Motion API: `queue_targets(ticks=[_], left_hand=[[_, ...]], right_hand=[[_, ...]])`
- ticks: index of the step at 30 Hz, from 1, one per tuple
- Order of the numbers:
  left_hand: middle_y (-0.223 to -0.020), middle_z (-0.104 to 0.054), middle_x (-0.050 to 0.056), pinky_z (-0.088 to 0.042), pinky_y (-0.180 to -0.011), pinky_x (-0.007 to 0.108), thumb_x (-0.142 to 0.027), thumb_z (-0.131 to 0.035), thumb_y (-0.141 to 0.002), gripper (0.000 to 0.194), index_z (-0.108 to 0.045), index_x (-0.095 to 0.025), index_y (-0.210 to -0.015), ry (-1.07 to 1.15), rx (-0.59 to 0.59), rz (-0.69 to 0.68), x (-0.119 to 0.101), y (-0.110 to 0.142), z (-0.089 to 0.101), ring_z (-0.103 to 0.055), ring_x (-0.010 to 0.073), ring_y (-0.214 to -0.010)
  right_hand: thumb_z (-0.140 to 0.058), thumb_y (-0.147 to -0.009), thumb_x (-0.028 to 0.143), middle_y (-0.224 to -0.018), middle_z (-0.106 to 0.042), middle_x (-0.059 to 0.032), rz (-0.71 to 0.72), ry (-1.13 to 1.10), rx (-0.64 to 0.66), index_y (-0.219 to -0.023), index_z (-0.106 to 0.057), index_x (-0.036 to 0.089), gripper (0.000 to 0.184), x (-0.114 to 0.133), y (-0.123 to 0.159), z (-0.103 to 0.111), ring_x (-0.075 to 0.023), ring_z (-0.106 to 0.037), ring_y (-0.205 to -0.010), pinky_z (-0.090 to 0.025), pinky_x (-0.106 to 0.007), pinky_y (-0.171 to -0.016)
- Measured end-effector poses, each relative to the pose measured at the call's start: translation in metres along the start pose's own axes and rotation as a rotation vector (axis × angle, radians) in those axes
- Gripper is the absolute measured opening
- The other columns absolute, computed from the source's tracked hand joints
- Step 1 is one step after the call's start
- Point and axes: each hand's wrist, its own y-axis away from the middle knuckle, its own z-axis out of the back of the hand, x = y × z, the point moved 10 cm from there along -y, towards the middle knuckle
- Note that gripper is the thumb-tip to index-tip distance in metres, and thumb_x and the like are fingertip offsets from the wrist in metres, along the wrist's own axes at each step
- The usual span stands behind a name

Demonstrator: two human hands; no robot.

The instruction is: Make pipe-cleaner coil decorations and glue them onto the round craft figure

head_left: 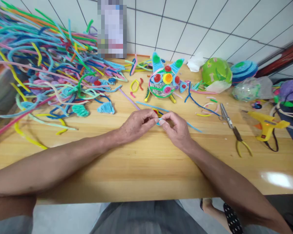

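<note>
Close together over the table, my left hand (139,126) and my right hand (177,130) pinch a small piece of pipe cleaner work (159,122) between thumbs and fingers. It shows light blue at the fingertips, with red and yellow just behind; my fingers hide most of its shape. A long light blue pipe cleaner (194,127) lies behind and to the right of my right hand. Beyond my hands stands a round clear creature figure (161,88) with blue ears, coiled red and yellow discs and yellow feet.
A large heap of coloured pipe cleaners (51,74) fills the left. On the right lie scissors (226,115), yellow-handled pliers (239,138) and a yellow glue gun (266,125). A green ball-shaped piece (216,73) and a clear plastic one (249,89) stand near the tiled wall (175,32).
</note>
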Motion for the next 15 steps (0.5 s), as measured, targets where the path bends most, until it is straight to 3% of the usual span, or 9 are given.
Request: queue_targets(ticks=[4,10,15], left_hand=[[-0.076,-0.063,0.000,-0.042,-0.064,0.023,-0.027,-0.056,-0.099,0.021,-0.064,-0.016,-0.083,-0.009,-0.025,0.007,0.0015,0.0005,0.0020,-0.054,0.0112,-0.067],[-0.079,-0.065,0.001,-0.044,-0.068,0.023,-0.024,-0.056,-0.099,0.018,-0.064,-0.016,-0.084,-0.012,-0.023,-0.069,-0.0052,0.0017,0.0003,-0.056,0.0113,-0.071],[-0.079,-0.064,0.001,-0.044,-0.067,0.023,-0.031,-0.057,-0.100,0.021,-0.065,-0.016,-0.088,0.029,-0.011,-0.017,-0.0048,0.0009,-0.0007,-0.055,0.0114,-0.070]], right_hand=[[-0.061,-0.096,0.029,-0.086,-0.069,-0.0005,-0.017,-0.049,-0.048,-0.094,-0.063,0.023,0.006,-0.0017,0.0001,0.0049,-0.0170,-0.064,-0.080,-0.049,-0.032,-0.076],[-0.062,-0.096,0.028,-0.079,-0.066,0.0006,-0.014,-0.017,-0.013,-0.084,-0.063,0.023,0.013,-0.0009,-0.0014,0.0011,-0.0168,-0.061,-0.077,-0.047,-0.032,-0.075],[-0.059,-0.096,0.028,-0.079,-0.066,0.0010,-0.061,-0.096,-0.038,-0.085,-0.061,0.023,0.013,-0.0059,-0.0006,0.0023,-0.0157,-0.060,-0.075,-0.046,-0.031,-0.073]])
